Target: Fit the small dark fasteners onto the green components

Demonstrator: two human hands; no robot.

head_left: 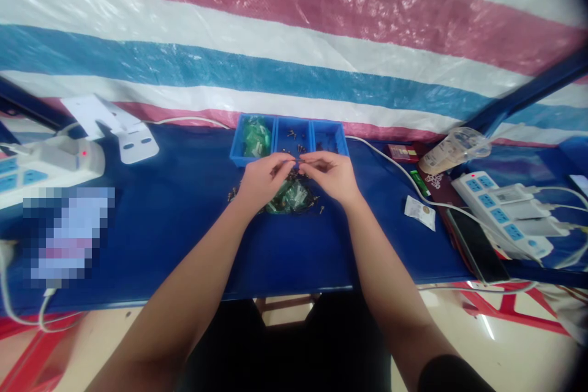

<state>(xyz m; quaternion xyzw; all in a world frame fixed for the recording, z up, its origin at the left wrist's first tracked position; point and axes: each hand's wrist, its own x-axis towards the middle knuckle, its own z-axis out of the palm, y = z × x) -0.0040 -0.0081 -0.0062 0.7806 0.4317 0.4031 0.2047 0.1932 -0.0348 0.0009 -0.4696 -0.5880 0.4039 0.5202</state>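
My left hand (264, 180) and my right hand (333, 176) come together over the table, thumb and fingertips pinched on each side. Whatever lies between the fingertips is too small to make out. Below them rests a green plastic bag (294, 196), with small dark screw-like pieces scattered around it. One loose brassy piece (322, 209) lies right of the bag. Just beyond my hands stand blue bins side by side: the left bin (236, 144) holds a green bag (256, 136), while the middle bin (294, 125) and right bin (328, 127) contain small pieces.
A power strip (500, 214) with plugged chargers, a dark phone (478, 245), a drink cup (452, 150) and a small white packet (420, 213) sit at right. At left are a white bracket (138, 141), another power strip (50, 165) and a blurred-out device (73, 233). Striped sheeting (294, 30) hangs behind.
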